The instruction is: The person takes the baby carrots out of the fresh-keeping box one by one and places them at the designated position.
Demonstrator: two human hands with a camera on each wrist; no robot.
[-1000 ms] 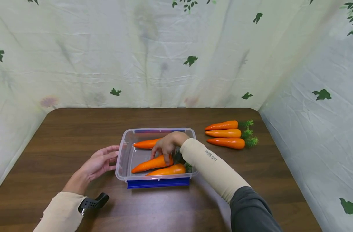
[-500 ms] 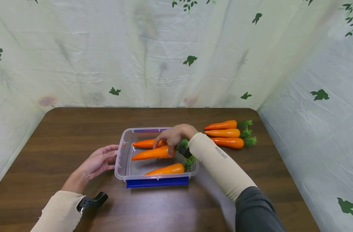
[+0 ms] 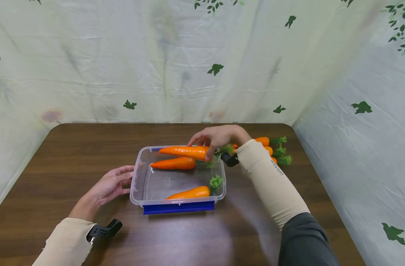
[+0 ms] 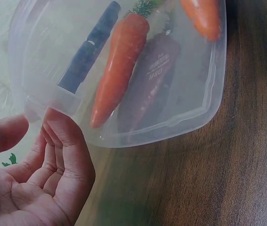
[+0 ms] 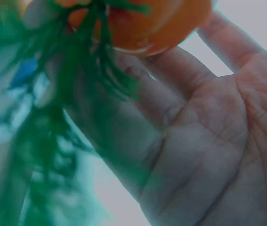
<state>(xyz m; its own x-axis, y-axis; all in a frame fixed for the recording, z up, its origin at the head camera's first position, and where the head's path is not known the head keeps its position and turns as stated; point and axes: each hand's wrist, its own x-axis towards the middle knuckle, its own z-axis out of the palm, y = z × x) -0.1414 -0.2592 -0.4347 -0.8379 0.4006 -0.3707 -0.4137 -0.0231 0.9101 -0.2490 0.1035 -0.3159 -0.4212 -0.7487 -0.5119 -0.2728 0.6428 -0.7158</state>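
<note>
My right hand holds an orange carrot by its thick end, above the far side of a clear plastic box. In the right wrist view, the carrot lies against the fingers, with blurred green leaves in front. Two other carrots lie inside the box: one carrot towards the back, another carrot along the front wall. Beside the box's left wall is my left hand, fingers extended and fingertips at the plastic. The left wrist view shows this hand near the box's corner.
Several more carrots with green tops lie right of the box, partly covered by my right forearm. A blue clasp hangs at the box's front. The brown wooden table meets a white patterned cloth behind.
My right hand has lifted a carrot from the front part of the box, moving it back and to the right above the far rim. My left hand has stayed at the box's left wall.
</note>
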